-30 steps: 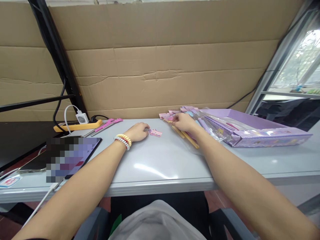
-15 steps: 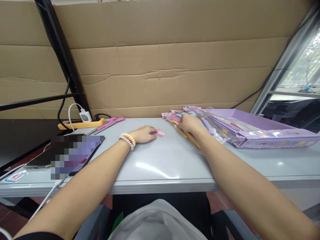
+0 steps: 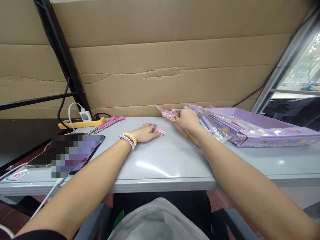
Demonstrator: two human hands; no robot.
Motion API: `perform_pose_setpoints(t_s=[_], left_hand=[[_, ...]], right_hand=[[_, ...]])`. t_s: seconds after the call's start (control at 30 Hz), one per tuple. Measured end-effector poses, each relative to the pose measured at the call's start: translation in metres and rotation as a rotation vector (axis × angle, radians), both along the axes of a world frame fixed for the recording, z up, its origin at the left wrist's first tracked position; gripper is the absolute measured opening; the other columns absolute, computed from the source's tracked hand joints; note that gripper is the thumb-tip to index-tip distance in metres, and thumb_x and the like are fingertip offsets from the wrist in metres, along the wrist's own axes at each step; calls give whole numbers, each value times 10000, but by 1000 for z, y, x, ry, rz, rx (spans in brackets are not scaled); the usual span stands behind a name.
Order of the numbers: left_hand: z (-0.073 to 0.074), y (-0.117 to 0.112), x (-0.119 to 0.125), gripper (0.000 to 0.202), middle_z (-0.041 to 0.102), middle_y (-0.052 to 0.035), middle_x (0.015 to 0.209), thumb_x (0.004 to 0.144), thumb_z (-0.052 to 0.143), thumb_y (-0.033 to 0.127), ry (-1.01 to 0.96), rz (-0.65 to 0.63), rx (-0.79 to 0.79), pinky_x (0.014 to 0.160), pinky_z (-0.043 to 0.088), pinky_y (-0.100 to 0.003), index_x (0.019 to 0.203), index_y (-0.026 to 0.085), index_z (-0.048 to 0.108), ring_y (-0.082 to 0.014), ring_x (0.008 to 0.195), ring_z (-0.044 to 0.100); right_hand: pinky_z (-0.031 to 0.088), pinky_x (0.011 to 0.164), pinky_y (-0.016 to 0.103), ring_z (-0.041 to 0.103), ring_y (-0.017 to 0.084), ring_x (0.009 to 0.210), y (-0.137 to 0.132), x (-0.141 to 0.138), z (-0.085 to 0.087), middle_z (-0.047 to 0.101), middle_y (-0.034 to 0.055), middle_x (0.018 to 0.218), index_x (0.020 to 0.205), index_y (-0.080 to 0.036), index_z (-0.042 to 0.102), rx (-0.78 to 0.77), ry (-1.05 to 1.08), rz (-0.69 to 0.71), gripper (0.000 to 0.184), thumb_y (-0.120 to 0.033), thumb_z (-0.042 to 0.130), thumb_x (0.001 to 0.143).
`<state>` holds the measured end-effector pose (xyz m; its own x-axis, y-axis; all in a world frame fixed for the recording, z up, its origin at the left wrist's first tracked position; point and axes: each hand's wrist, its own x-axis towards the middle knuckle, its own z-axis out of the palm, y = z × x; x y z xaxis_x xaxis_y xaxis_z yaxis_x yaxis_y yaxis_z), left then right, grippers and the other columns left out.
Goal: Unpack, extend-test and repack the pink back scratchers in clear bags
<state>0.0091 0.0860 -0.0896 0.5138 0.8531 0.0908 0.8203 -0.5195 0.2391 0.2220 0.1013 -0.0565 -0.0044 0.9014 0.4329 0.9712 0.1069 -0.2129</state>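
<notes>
My left hand (image 3: 145, 133) lies palm down on the desk with its fingers stretched out. Its fingertips touch a small pink printed card (image 3: 161, 131), part of which they cover. My right hand (image 3: 188, 119) is closed at the top of a clear plastic packet with a pink printed header (image 3: 168, 114). Its fingertips are partly hidden. Under and beside this hand lie more packets, with a yellow stick-shaped item (image 3: 193, 139) and a purple one (image 3: 208, 125) inside clear wrap.
A lilac open box (image 3: 272, 138) stands at the right, with plastic-wrapped items. On the left are a tablet (image 3: 96, 146), a phone (image 3: 37, 162), pink-handled tools (image 3: 107, 123) and a yellow power strip (image 3: 82, 125). A cardboard wall (image 3: 160, 56) backs the grey desk (image 3: 155, 160).
My right hand has moved slightly left and up over the packets. A clear packet's edge with its pink header now lifts up at the left. The left hand has barely moved.
</notes>
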Motion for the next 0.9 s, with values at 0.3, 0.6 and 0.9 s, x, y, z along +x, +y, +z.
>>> perform_pose_setpoints(t_s=[0.3,0.6,0.9], left_hand=[[9,-6,17,527,577,-127,1234,872,347,566,-730,24,-195,971,401,-356,1146,170,560,-242,1124,532],[17,-16,34,281,603,-41,648,804,594,391,-1399,-31,-477,628,500,-275,722,123,573,-129,605,586],[29,-11,25,187,620,-33,655,852,482,188,-1647,82,-316,652,529,-268,693,120,554,-112,604,599]], right_hand=[[377,744,275,521,185,832,-12,-27,-1,580,104,861,779,-159,493,223,165,428,109,-176,413,852],[408,792,296,518,162,874,-21,-39,-7,533,98,1005,733,-158,499,205,213,757,71,-199,511,789],[358,601,242,554,156,696,-24,-29,-5,627,21,818,1087,-180,441,-150,170,620,543,-414,688,663]])
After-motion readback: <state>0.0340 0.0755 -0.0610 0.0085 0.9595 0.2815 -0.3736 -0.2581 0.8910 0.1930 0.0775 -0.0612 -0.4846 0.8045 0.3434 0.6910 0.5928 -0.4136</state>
